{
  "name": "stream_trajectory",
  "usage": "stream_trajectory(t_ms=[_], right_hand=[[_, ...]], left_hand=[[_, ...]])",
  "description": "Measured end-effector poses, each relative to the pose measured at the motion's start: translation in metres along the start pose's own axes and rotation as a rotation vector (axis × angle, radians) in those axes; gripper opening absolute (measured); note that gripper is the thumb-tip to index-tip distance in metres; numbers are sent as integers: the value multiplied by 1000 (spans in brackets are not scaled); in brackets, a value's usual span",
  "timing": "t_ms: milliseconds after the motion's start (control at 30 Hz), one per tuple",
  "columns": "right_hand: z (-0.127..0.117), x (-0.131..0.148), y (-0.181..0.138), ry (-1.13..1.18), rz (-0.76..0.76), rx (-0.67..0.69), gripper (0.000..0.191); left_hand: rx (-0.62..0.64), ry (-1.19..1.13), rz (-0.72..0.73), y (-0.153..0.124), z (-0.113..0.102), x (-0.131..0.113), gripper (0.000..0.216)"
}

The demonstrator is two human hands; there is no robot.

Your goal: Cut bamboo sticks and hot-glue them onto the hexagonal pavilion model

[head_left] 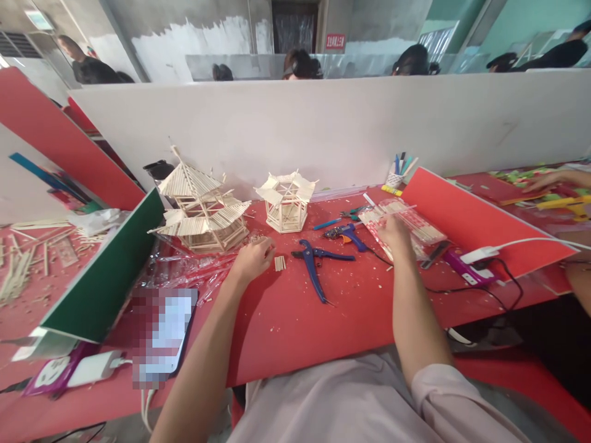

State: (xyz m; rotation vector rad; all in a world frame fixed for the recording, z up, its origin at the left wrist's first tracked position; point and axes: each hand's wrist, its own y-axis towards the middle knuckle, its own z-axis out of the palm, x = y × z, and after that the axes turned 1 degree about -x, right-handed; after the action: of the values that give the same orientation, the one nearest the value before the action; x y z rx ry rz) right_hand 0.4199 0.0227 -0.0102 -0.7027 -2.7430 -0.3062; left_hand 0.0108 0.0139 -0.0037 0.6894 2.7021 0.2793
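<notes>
My left hand point(255, 259) rests low over the red tabletop with its fingers curled in; whatever lies in them is hidden. Small wood scraps lie at its fingertips, and a few short cut sticks point(279, 263) sit just to its right. At the plastic packet of wooden sticks point(422, 229) is my right hand point(395, 236), fingers bent together, their grip hidden from view. Between the hands lie a blue-handled cutter point(314, 264), its handles spread, and a blue glue gun point(348, 235). Behind them stand a hexagonal stick frame point(287, 202) and a tiered stick pavilion point(198, 209).
A phone point(173, 332) and crumpled clear plastic point(170, 264) lie left, beside a green divider point(106, 277). At right are a red divider point(480, 227), a power strip point(471, 269) with cables, and a pen cup point(394, 178). Another person's hand point(547, 180) is beyond.
</notes>
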Motion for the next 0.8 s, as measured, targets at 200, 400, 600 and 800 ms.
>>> stream_trajectory(t_ms=[200,400,600,800], right_hand=[[0,-8,4,46,11,5,35],[-1,-15,4,63,-6,-46,41],[1,-22,6,45,-23,-27,35],[4,-29,13,-43,23,30,29]], left_hand=[[31,34,2,-1,0,2,21],[39,39,15,0,0,0,22],[69,51,10,-1,0,-1,24],[74,64,-5,-1,-1,-2,24]])
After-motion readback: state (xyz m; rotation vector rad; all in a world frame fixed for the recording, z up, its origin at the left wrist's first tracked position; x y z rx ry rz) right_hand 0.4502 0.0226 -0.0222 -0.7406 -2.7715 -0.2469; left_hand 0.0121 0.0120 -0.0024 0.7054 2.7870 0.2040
